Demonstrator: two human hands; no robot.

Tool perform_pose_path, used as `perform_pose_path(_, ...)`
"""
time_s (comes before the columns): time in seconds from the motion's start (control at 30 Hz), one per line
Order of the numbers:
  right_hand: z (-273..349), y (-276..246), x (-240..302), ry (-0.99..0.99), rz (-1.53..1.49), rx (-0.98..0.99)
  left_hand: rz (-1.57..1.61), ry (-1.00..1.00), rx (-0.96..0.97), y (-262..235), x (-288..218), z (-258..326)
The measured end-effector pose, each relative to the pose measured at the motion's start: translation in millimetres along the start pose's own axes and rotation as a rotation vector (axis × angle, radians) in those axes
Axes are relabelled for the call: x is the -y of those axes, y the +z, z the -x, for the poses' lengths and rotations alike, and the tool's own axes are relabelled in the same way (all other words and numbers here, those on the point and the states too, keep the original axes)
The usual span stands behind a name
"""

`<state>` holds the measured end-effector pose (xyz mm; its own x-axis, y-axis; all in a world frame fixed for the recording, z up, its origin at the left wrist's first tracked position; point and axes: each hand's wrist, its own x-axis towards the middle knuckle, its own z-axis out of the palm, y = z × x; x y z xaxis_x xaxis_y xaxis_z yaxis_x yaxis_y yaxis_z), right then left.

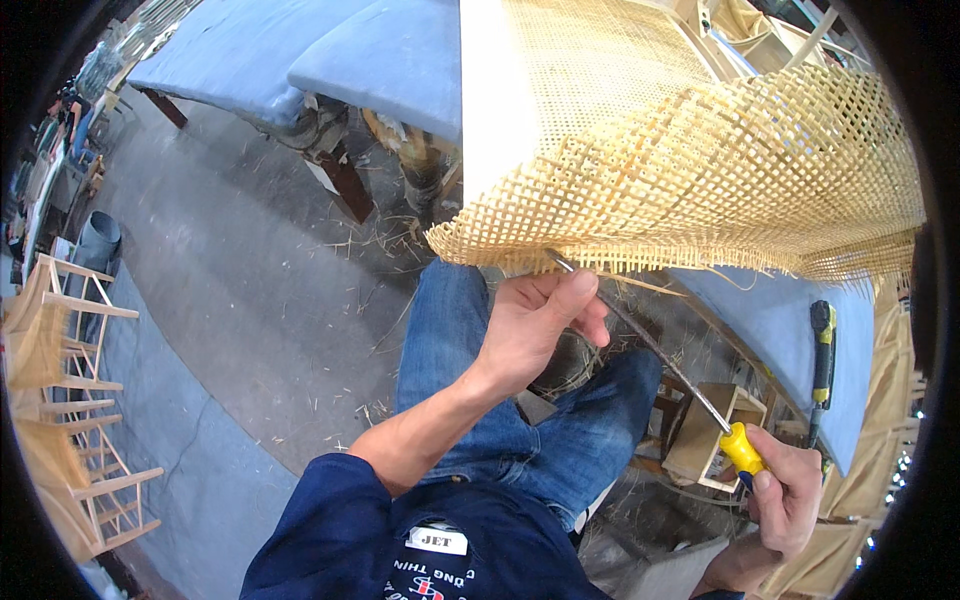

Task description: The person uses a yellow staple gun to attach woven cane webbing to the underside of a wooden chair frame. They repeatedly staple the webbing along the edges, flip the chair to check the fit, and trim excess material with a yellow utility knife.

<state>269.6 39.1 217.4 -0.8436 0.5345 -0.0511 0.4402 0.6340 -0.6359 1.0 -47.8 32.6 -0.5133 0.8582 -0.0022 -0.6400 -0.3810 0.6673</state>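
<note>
My right hand is closed round the yellow handle of a long screwdriver. Its thin metal shaft runs up and to the left, and the tip meets the lower edge of a sheet of woven cane webbing. Close to that tip, my left hand is closed, thumb and fingers pinching at the shaft just under the webbing; its other fingers curl inward. The webbing is pale straw-coloured, with a frayed edge and loose strands. It lies partly over a white panel and curls up at the right.
Blue-topped tables stand ahead, and another blue surface at right carries a black-and-yellow tool. Wooden frames stack at left near a grey bucket. A small wooden box stands beside my knee. Cane scraps litter the floor.
</note>
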Motion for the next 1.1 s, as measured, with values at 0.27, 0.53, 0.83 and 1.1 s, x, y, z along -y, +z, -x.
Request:
perform_pose_path(0.27, 13.5, 77.7, -53.3, -0.155, 0.042, -0.181, -0.236, 0.085, 0.077, -18.6, 8.7, -10.4)
perform_pose_path(0.53, 12.4, 134.3, -95.0, -0.186, -0.240, -0.239, -0.331, 0.032, 0.072, -24.2, -2.9, -15.5)
perform_pose_path(0.83, 3.0, 70.7, -62.6, -0.122, -0.135, -0.145, -0.279, 0.040, 0.098, -16.0, -0.2, -11.7)
perform_pose_path(1.1, -3.8, 18.7, -36.0, -0.051, 0.068, 0.027, -0.247, 0.082, 0.110, -15.4, -2.5, -19.4)
